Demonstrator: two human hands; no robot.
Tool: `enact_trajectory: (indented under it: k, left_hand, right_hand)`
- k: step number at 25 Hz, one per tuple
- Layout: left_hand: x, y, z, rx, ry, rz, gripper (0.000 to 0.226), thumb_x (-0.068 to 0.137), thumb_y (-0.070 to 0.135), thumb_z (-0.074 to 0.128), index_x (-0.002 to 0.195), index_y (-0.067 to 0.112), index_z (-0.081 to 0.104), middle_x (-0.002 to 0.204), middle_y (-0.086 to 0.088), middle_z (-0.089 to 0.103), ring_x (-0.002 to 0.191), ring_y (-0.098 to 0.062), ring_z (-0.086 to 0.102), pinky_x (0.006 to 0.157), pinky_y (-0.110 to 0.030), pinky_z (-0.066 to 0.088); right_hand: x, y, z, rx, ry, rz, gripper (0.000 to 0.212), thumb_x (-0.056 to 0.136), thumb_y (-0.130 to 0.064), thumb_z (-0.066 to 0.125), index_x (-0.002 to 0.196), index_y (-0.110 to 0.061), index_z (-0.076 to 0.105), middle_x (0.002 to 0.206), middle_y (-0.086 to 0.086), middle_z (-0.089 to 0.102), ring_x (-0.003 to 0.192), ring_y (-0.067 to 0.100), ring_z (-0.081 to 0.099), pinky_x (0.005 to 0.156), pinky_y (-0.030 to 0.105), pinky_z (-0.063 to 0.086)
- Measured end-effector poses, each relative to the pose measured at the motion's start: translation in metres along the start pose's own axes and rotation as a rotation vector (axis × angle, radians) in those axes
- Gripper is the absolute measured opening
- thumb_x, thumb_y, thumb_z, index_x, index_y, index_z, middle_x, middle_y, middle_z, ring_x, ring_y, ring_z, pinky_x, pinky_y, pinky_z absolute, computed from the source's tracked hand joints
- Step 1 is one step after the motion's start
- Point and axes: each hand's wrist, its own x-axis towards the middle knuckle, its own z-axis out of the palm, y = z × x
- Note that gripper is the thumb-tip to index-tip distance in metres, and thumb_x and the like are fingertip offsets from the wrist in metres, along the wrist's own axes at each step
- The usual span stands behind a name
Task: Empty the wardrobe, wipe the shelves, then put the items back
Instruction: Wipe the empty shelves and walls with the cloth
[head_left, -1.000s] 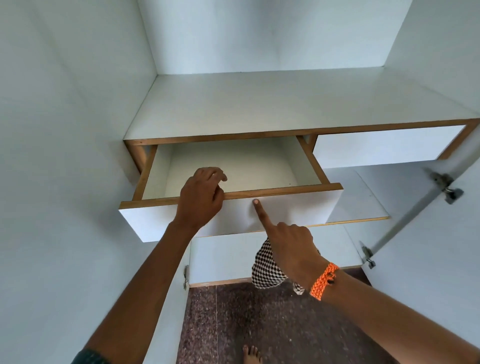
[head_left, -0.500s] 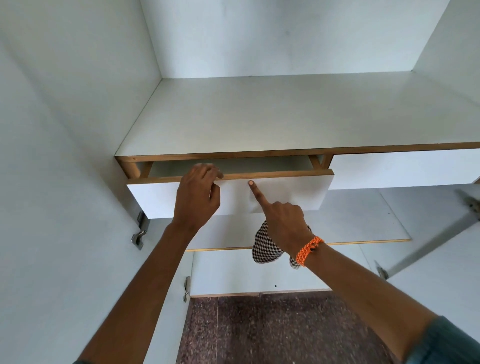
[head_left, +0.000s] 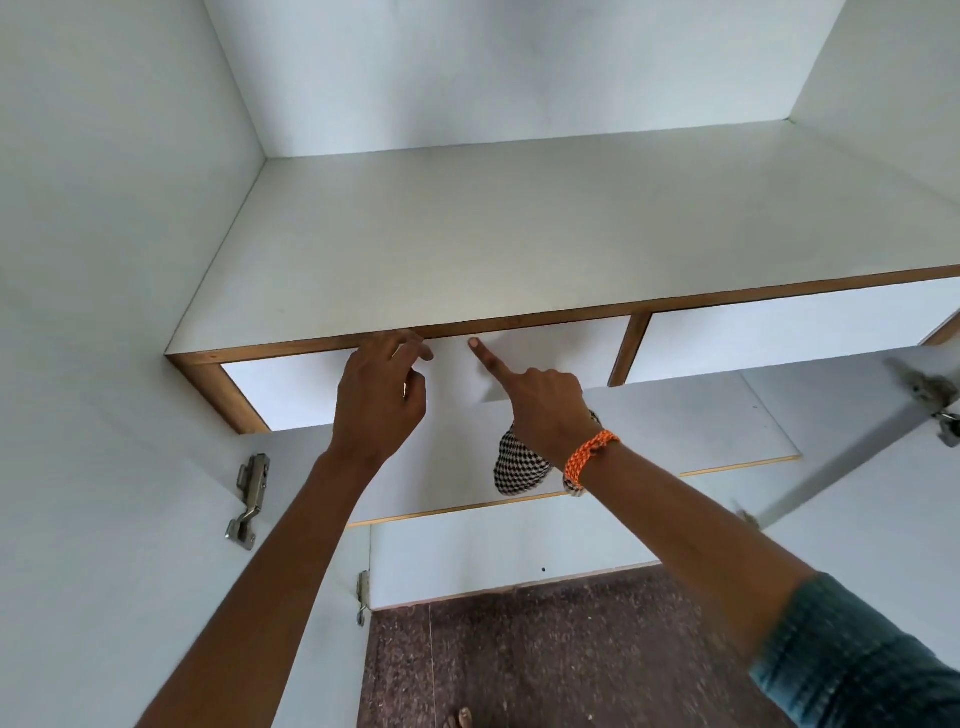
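Note:
The white left drawer (head_left: 283, 384) of the wardrobe sits flush in its wooden frame under the bare white shelf (head_left: 519, 234). My left hand (head_left: 379, 400) touches the top of the drawer front with loosely bent fingers and holds nothing. My right hand (head_left: 540, 405), with an orange band at the wrist, presses its straight index finger on the drawer front. Its other fingers curl around a black-and-white checked cloth (head_left: 519, 467) that hangs below the palm.
A second white drawer (head_left: 779, 332) is closed to the right. A lower shelf (head_left: 701, 426) runs beneath the drawers. Metal hinges (head_left: 249, 499) stick out on the left side and another hinge (head_left: 935, 400) on the right. Speckled brown floor (head_left: 545, 649) lies below.
The left drawer has slid from wide open to fully closed under both hands. My view has tilted upward along the shelf.

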Motion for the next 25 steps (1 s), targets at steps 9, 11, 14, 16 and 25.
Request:
enact_trajectory:
  k: [9, 11, 14, 16, 25]
  left_hand:
    - [0.000, 0.097, 0.095, -0.454, -0.216, -0.041, 0.028, 0.087, 0.004, 0.040, 0.087, 0.011, 0.067, 0.093, -0.001, 0.069, 0.092, -0.012, 0.059, 0.078, -0.023, 0.046]
    - [-0.008, 0.132, 0.130, -0.863, -0.667, -0.398, 0.017, 0.096, 0.009, 0.048, 0.095, 0.011, 0.064, 0.098, -0.006, 0.070, 0.090, -0.019, 0.064, 0.080, -0.032, 0.051]
    - [-0.018, 0.184, 0.197, -1.457, -0.936, -1.178, 0.024, 0.100, 0.023, 0.043, 0.113, 0.009, 0.057, 0.119, -0.011, 0.062, 0.107, -0.029, 0.059, 0.091, -0.045, 0.049]
    - [-0.014, 0.222, 0.246, -1.739, -0.527, -1.491, 0.032, 0.101, 0.025, 0.033, 0.118, 0.007, 0.054, 0.130, -0.014, 0.056, 0.117, -0.033, 0.052, 0.098, -0.048, 0.043]
    - [0.046, 0.327, 0.333, -2.048, 0.354, -1.495, 0.027, 0.075, -0.003, 0.033, 0.076, 0.009, 0.057, 0.091, -0.009, 0.067, 0.094, -0.029, 0.060, 0.098, -0.043, 0.046]
  right_hand:
    - [-0.045, 0.117, 0.011, 0.246, -0.270, 0.279, 0.057, 0.084, -0.028, 0.061, 0.139, -0.023, 0.045, 0.126, 0.006, 0.057, 0.113, 0.026, 0.056, 0.091, 0.034, 0.044]
    - [-0.058, 0.166, 0.022, 0.224, -0.282, 0.398, 0.040, 0.083, -0.027, 0.061, 0.123, -0.020, 0.057, 0.119, 0.005, 0.059, 0.107, 0.025, 0.058, 0.086, 0.032, 0.045]
    - [-0.073, 0.245, 0.035, 0.157, -0.149, 0.475, 0.022, 0.083, -0.025, 0.059, 0.102, -0.014, 0.063, 0.102, 0.007, 0.064, 0.091, 0.027, 0.062, 0.075, 0.031, 0.045]
    - [-0.074, 0.298, 0.037, 0.139, -0.065, 0.441, 0.019, 0.085, -0.023, 0.056, 0.099, -0.012, 0.061, 0.095, 0.009, 0.064, 0.085, 0.029, 0.062, 0.070, 0.030, 0.043]
    - [-0.089, 0.450, 0.024, 0.095, 0.092, 0.293, 0.056, 0.092, -0.022, 0.048, 0.144, -0.016, 0.027, 0.069, 0.002, 0.052, 0.066, 0.027, 0.060, 0.056, 0.029, 0.041]
